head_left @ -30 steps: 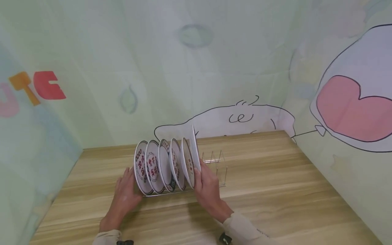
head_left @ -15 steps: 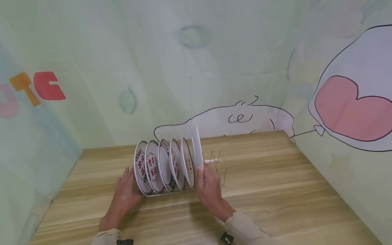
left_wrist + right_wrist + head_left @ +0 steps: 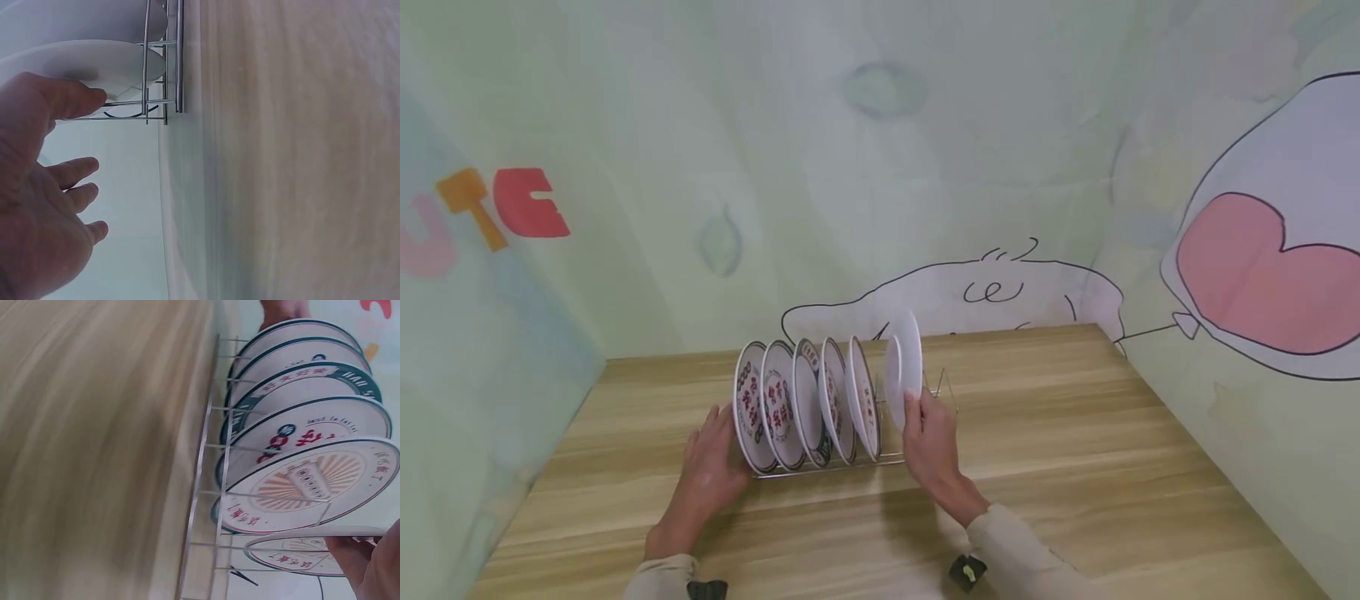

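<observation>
A wire dish rack (image 3: pixel 827 469) holds several round white plates (image 3: pixel 778 404) on edge, printed with red characters and dark rims. At the rack's left end is my left hand (image 3: pixel 709 458); in the left wrist view its thumb (image 3: pixel 75 98) lies over the end wire beside a plate, its other fingers loosely spread and the index mostly hidden. My right hand (image 3: pixel 934 437) pinches another plate (image 3: pixel 910 358) by its near edge, thumb on the left face. That plate stands turned above the rack's right part, apart from the row. The right wrist view shows its printed face (image 3: pixel 300 556).
The rack stands on a wood-grain table (image 3: pixel 1037 417). Bare upright wires (image 3: pixel 946 385) show at its right end. Behind the table hangs a pale green printed backdrop (image 3: pixel 790 167), with another cloth side on the right bearing a pink heart (image 3: pixel 1232 267).
My right hand has moved the plate it pinches to the right, away from the row, and turned it so its white back shows more. The left hand stays at the rack's left end.
</observation>
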`<state>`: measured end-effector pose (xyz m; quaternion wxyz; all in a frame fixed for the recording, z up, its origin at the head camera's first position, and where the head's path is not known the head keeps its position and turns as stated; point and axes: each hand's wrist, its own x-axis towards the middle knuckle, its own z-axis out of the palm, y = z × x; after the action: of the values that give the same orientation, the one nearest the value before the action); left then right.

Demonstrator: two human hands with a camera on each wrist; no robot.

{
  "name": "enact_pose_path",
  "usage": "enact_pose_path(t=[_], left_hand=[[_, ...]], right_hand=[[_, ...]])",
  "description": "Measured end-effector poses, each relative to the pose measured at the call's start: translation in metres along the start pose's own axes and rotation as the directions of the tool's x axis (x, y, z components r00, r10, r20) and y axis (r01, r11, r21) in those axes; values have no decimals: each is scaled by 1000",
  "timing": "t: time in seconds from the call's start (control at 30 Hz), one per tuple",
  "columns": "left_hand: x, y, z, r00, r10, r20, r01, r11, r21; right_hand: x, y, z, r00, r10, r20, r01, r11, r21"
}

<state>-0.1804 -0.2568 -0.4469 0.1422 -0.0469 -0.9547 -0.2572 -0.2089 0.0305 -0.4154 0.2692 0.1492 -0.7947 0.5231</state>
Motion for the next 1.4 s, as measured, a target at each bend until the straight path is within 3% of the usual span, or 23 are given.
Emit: enact_pose_path(t=[0.1, 0.2, 0.33, 0.63, 0.73, 1.0, 1.1, 1.2, 1.33, 1.4], left_hand=[[1, 0, 0, 1000, 8, -8, -8, 1000, 4], [2, 0, 1, 1000, 20, -22, -20, 1000, 8], [1, -1, 1, 1000, 17, -20, -17, 1000, 4], [1, 1, 1, 1000, -2, 4, 2, 1000, -13], [1, 1, 1, 1000, -2, 6, 2, 1000, -15], [-1, 0, 2, 1000, 0, 0, 0, 1000, -23], [-3, -1, 3, 1000, 0, 2, 0, 1000, -27], [-3, -1, 3, 1000, -7, 13, 8, 1000, -29], [-2, -1, 2, 1000, -6, 17, 7, 1000, -28], [-1, -1, 2, 1000, 0, 15, 0, 1000, -26]], right_hand=[[-1, 4, 2, 1000, 13, 10, -13, 999, -36], [-3, 7, 6, 999, -18, 34, 21, 994, -110], [-9, 7, 12, 993, -89, 79, 104, 973, -208], [-17, 11, 17, 959, -269, 88, 282, 919, -274], [-19, 13, 15, 952, -289, 100, 306, 912, -272], [-20, 15, 8, 949, -253, 186, 286, 942, -176], [-18, 13, 3, 938, -281, 206, 313, 938, -148], [-11, 13, -6, 915, -359, 185, 388, 908, -156], [10, 20, -18, 847, -514, 136, 531, 803, -270], [22, 26, -25, 827, -538, 166, 559, 753, -346]])
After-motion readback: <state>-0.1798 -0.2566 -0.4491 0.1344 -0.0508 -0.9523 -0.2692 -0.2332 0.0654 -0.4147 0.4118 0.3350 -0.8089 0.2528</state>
